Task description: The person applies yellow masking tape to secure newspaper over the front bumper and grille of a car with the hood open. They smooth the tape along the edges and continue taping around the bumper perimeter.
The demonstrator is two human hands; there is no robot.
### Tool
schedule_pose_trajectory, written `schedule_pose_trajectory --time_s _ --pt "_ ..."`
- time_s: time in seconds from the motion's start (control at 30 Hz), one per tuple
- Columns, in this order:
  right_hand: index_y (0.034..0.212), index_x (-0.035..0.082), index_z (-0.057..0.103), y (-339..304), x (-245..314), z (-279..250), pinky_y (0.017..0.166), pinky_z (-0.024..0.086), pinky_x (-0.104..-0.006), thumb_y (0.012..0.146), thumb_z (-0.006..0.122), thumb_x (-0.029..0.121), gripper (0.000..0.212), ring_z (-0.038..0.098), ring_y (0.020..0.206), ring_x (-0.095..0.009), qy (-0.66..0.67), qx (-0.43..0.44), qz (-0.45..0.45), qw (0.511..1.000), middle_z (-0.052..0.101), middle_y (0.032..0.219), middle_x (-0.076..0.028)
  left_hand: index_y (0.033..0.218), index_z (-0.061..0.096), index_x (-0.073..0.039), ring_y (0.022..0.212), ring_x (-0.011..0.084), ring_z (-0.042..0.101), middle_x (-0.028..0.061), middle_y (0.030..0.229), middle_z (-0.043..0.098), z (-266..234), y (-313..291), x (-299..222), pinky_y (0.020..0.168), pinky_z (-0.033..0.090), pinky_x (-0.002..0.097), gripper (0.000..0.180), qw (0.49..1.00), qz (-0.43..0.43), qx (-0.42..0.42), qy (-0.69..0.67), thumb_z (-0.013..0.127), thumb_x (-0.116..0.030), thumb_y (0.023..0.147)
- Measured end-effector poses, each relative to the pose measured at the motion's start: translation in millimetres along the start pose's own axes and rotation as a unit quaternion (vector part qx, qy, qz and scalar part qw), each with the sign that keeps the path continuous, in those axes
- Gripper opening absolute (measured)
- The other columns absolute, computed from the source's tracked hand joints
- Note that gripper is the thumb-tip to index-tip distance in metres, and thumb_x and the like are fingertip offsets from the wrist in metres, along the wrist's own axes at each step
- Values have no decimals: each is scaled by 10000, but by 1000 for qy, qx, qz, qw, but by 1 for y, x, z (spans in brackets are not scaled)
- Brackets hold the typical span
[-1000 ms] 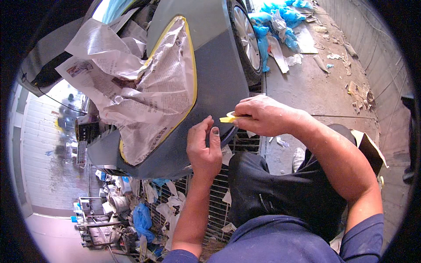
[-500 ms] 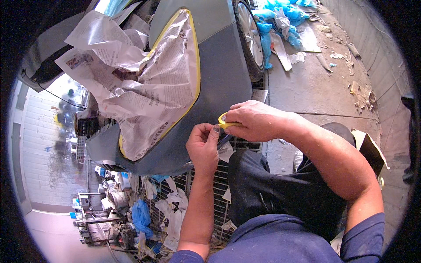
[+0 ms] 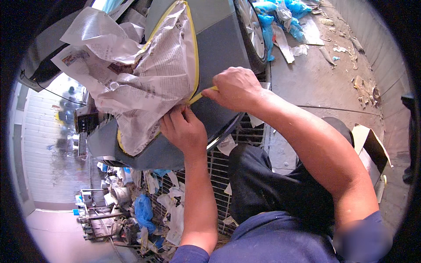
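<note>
Crumpled newspaper (image 3: 144, 92) covers an opening at the corner of a grey car bumper (image 3: 223, 48), its edge bordered by yellow masking tape (image 3: 193, 52). My left hand (image 3: 184, 129) is closed at the paper's lower right edge, its thumb and fingertips pressed at the tape's end against the bumper. From there a short strip of yellow tape (image 3: 199, 97) runs taut up to my right hand (image 3: 237, 90). That hand is closed on the tape, its knuckles up; the roll itself is hidden inside it.
A car wheel (image 3: 254, 33) stands beyond the bumper. Blue plastic sheeting (image 3: 280, 13) and paper scraps litter the concrete floor (image 3: 307, 87). Below the bumper lies a metal floor grating (image 3: 219, 175) strewn with scraps. An open cardboard box (image 3: 372, 144) is at my right, by the wall.
Both hands have moved from in front of the bumper to the newspaper's edge. The left now presses there, and the right has drawn away from it, with a strip of tape stretched between them.
</note>
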State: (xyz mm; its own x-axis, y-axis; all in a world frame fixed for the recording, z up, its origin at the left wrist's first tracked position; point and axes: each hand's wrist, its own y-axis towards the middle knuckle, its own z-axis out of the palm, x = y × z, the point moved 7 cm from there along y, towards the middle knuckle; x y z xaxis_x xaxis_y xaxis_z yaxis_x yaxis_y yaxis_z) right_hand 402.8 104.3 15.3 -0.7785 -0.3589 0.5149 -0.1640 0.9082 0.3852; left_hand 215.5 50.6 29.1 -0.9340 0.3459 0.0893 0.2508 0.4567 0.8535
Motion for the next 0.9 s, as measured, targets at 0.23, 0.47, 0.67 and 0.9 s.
schedule_pose_trajectory --time_s 0.23,0.47,0.67,0.9 --pt "899 25 863 6 4 3 768 660 -511 1053 702 577 596 836 881 -396 -20 -8 0 1000 810 856 -225 1082 700 -21 1056 490 663 231 1120 715 7 3 5 906 482 618 127 1000 -4 0 8 754 -115 1017" --pt "909 31 868 7 7 2 758 666 -493 1060 696 570 586 839 860 -386 -19 -12 -5 1000 812 841 -213 1093 694 -22 1056 488 668 223 1112 716 6 3 2 902 483 614 142 1000 12 -1 24 759 -122 1016" --pt "921 34 858 5 9 3 754 666 -494 1073 688 556 569 842 851 -380 -27 -16 -18 999 815 846 -205 1088 684 -21 1060 488 668 219 1103 711 5 4 2 899 483 611 138 1000 15 -6 20 759 -115 1020" --pt "911 34 839 3 9 3 731 667 -478 1093 670 551 574 844 835 -361 -38 -30 -33 998 812 827 -196 1080 675 -27 1041 468 674 202 1084 706 8 2 5 878 486 598 131 999 21 -13 34 760 -107 1020"
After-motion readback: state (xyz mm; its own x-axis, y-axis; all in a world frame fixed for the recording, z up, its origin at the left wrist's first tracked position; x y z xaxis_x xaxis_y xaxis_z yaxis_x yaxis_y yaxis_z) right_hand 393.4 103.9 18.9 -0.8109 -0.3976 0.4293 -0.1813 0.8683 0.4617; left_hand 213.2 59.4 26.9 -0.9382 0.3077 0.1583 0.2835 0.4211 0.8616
